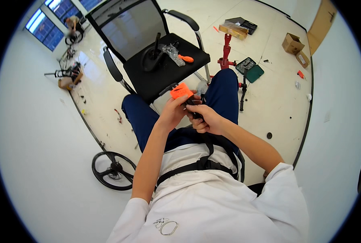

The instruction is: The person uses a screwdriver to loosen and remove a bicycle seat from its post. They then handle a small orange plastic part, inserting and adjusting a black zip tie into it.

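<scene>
My left hand is closed around a bright orange block-shaped piece with dark marks on its top; its exact kind I cannot make out. Close beside it, my right hand grips a slim black handle-like part, mostly covered by the fingers. The two held things meet or nearly meet above my lap. Just beyond stands a black office chair. On its seat lie a black bicycle saddle with its post upward, a crumpled clear plastic bag and an orange-handled item.
A red stand rises right of the chair, near an open green tool case. Cardboard boxes sit by the right wall. At left a black spoked wheel leans; another person works far off.
</scene>
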A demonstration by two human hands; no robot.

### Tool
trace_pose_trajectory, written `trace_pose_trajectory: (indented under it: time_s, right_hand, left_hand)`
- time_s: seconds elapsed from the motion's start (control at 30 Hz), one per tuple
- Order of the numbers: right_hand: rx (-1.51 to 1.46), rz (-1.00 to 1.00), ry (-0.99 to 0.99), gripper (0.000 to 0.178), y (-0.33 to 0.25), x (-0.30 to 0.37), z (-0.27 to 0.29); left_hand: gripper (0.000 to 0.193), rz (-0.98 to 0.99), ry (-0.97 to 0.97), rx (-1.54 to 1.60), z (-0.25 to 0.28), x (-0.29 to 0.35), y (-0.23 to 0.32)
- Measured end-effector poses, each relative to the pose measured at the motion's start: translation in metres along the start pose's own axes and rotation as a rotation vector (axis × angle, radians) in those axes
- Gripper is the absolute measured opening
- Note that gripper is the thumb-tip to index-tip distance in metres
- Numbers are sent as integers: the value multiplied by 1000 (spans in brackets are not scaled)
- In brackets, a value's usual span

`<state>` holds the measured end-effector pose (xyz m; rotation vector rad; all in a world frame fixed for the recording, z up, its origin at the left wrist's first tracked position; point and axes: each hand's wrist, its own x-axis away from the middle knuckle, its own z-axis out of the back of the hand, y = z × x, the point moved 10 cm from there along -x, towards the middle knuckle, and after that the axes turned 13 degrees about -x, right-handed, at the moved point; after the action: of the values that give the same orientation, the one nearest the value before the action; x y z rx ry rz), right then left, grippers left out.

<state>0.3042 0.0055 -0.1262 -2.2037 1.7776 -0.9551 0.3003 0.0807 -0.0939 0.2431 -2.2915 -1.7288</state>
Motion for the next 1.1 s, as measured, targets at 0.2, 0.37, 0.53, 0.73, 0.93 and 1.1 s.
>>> trace_pose_trajectory:
  time_s: [0.2,0.37,0.53,0.73,0.93,1.1]
  right_hand:
    - [-49,-10,68,32,-3,-25,22]
    - [4,-34,271,32,-12,-47,82]
    - [272,182,447,23,-128,-123,136]
    - [1066,726,602,18,-309,-255,185]
    - [1554,339,619,20,-328,-336,153]
    - [1358,269,592,21,-339,-319,183]
  left_hand:
    - [30,70,180,171,41,-15,-48]
    - [22,74,510,287,107,-14,-61]
    - [24,152,698,199,195,-35,-64]
    - [22,236,949,186,293,-76,-70]
    - [26,348,939,-33,330,-86,-83]
    - [31,308,947,76,323,-93,-66]
